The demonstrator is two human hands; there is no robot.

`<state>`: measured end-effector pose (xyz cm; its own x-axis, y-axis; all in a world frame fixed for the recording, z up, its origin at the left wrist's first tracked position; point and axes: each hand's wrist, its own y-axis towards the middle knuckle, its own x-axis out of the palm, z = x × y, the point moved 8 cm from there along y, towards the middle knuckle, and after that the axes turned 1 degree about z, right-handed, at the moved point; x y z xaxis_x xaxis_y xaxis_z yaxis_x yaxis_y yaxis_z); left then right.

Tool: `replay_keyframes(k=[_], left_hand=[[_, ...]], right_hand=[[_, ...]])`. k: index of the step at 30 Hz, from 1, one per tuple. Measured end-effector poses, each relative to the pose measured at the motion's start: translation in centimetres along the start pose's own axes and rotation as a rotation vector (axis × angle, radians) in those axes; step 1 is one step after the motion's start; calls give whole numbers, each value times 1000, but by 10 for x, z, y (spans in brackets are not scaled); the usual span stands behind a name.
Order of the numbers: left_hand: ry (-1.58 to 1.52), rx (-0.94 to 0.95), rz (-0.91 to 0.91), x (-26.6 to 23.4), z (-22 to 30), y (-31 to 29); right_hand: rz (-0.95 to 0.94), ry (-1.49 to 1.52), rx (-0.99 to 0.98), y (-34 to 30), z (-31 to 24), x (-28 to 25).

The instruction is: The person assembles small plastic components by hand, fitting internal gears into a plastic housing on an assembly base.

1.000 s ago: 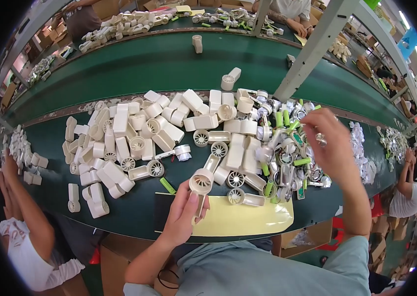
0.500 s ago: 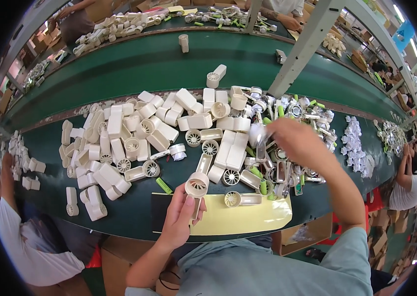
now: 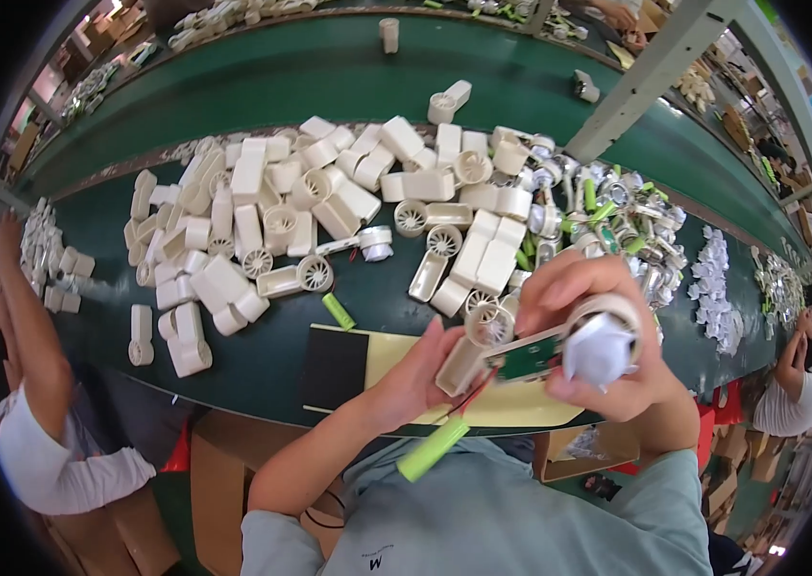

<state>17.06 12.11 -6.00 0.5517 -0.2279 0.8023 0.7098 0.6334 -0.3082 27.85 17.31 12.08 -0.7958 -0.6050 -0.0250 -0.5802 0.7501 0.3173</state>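
My left hand [image 3: 404,386] is closed around a cream plastic fan housing [image 3: 461,367], whose round spoked end points away from me. Close beside it, my right hand [image 3: 631,379] grips a fan motor assembly with a white impeller [image 3: 601,351] facing up. A green circuit board [image 3: 529,356] extends from that assembly toward the housing, overlapping its edge in this view. From the board, thin red and dark wires lead down to a lime-green cylindrical battery [image 3: 433,449], which hangs in front of my shirt. Below both hands lies a yellow sheet [image 3: 391,351] with a black end.
Cream housings [image 3: 223,278] are heaped left and centre. Motor assemblies with green batteries [image 3: 617,216] pile up at right, beside small white parts [image 3: 713,283]. A loose battery [image 3: 338,311] lies near the sheet. A grey post [image 3: 651,86] rises behind; co-workers sit on both sides.
My right hand has come back from the pile toward my left hand, bringing a motor assembly with its board and battery. The left hand has moved slightly right with the housing, now tilted.
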Motion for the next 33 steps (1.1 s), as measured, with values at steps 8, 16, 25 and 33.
replay_keyframes(k=[8, 16, 25, 33], left_hand=[[86, 39, -169, 2, -10, -47], [603, 94, 4, -3, 5, -88], [654, 64, 251, -29, 14, -114], [481, 100, 271, -55, 11, -142]], right_hand=[[-107, -368, -70, -20, 42, 17], [-74, -401, -134, -22, 54, 36], [84, -408, -98, -28, 72, 48], [282, -560, 8, -23, 98, 81]])
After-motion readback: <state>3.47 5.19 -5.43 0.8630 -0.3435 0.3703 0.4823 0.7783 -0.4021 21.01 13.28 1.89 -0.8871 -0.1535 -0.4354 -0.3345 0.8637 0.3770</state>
